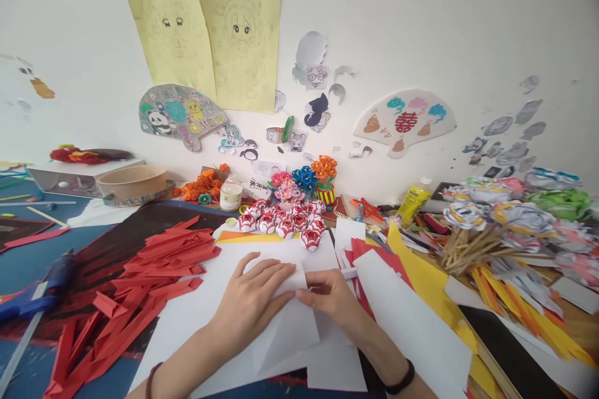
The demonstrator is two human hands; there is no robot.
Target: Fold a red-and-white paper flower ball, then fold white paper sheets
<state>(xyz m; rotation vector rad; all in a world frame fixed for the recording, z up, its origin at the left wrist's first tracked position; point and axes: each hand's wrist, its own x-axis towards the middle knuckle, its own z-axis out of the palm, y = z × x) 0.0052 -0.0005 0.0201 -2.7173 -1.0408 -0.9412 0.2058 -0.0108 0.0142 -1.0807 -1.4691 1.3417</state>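
Note:
Both hands work on a folded piece of white paper (296, 331) in front of me. My left hand (253, 296) lies over its upper left part, gripping the paper between thumb and fingers. On the right edge, close to the left fingertips, my right hand (334, 299) pinches it with thumb and bent fingers. Under the paper lie larger white sheets (187, 336). Just beyond the hands stands a cluster of red and white folded paper flowers (285, 224). A heap of red folded paper strips (140, 299) lies to the left of my left hand.
At the left are a blue glue gun (42, 290) and a beige bowl (133, 182). A glass jar (231, 193) and a yellow bottle (414, 201) stand by the wall. Yellow paper (421, 280), a dark phone (508, 349) and paper flowers on sticks (472, 224) crowd the right.

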